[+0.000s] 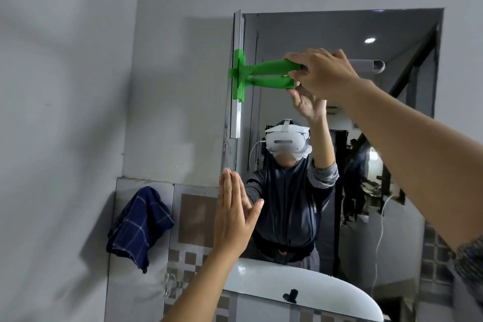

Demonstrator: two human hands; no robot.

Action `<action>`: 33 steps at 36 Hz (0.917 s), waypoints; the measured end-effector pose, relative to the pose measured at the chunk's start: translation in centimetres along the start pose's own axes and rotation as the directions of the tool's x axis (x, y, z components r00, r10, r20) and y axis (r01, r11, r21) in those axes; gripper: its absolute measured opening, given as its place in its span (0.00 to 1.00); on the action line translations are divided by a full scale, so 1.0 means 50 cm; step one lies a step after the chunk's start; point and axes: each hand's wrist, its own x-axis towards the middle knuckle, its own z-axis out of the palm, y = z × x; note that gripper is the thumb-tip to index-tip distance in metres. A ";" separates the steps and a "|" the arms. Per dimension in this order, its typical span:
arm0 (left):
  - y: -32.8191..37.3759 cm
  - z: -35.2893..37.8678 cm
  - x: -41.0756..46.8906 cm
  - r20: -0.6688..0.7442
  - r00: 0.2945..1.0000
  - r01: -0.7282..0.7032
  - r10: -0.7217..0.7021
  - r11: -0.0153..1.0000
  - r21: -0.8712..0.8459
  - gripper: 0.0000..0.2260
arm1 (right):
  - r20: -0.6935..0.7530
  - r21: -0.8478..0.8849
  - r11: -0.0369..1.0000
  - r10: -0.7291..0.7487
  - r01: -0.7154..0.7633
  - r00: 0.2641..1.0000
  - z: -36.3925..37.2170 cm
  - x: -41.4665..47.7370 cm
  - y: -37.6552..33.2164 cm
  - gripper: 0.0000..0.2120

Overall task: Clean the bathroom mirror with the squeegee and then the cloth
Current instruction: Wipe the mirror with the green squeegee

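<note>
My right hand grips the green handle of the squeegee. Its metal blade stands upright against the left edge of the mirror, near the top. My left hand is flat and open, fingers together, pressed against the mirror's lower left edge. A dark blue checked cloth hangs on the tiled wall to the left of the mirror, below the squeegee. The mirror reflects a person wearing a white headset and dark clothes.
A white washbasin with a small black tap sits under the mirror. Grey and brown patterned tiles cover the wall beneath. A plain grey wall fills the left side.
</note>
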 end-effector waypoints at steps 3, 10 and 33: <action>-0.002 0.002 0.001 0.006 1.000 0.003 -0.003 1.000 0.002 0.37 | 0.017 -0.002 1.000 0.017 -0.017 1.000 -0.014 -0.009 0.012 0.12; -0.002 0.004 0.002 0.009 1.000 0.015 -0.015 1.000 0.013 0.37 | 0.022 -0.015 0.997 0.075 -0.075 0.997 -0.028 -0.046 0.041 0.15; 0.000 0.003 0.004 0.050 0.998 0.042 -0.041 0.999 -0.015 0.39 | 0.026 -0.031 0.946 0.323 -0.322 0.946 -0.095 -0.195 0.169 0.20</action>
